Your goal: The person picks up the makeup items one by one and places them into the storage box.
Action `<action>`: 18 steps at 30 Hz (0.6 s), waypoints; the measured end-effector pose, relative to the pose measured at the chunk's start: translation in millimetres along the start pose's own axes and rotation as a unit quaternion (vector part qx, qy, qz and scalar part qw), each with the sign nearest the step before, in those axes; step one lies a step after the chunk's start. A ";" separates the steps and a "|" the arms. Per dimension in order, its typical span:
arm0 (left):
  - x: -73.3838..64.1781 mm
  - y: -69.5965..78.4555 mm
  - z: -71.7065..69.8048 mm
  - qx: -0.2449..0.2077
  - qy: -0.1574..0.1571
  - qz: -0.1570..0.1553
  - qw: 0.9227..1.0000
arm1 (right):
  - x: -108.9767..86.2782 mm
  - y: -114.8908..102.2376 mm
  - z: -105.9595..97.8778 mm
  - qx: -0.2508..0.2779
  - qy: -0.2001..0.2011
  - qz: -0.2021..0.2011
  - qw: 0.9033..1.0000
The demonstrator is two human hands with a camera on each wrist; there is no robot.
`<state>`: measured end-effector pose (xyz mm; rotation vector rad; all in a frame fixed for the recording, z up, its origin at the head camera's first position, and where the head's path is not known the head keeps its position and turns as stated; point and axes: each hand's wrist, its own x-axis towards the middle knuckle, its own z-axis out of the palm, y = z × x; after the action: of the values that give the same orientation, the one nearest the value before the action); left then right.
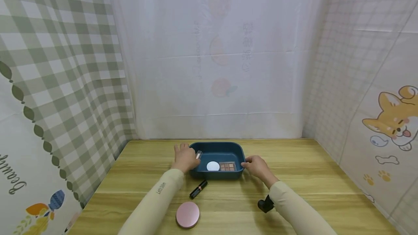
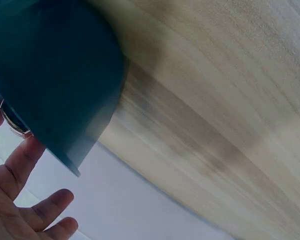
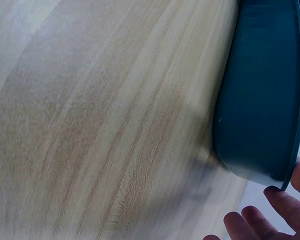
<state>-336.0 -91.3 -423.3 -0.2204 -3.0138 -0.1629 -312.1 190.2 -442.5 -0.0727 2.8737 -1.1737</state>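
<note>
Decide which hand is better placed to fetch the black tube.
Probably the left hand: though pinching the small tube, it is nearer the black tube; the right hand grips the blue tray.

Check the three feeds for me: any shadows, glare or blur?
Head: soft, even light, faint shadow by the right hand; left wrist: dim, soft shadows on the table; right wrist: shadow on the table beside the bin, pale sheen at the bin's lower corner; no strong blur in any view.
</note>
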 end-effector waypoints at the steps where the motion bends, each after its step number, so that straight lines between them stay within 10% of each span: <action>1: 0.0 0.6 0.7 0.002 0.000 -0.002 1.000 | 0.1 0.0 0.1 0.000 0.000 0.000 1.000; 18: 0.6 15.5 5.8 0.029 -0.028 -0.039 0.998 | -0.5 0.5 -0.6 -0.014 0.000 0.004 1.000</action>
<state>-334.8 -75.3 -427.4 -0.1025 -3.0789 -0.0760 -311.6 191.0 -442.5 -0.0626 2.8871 -1.1324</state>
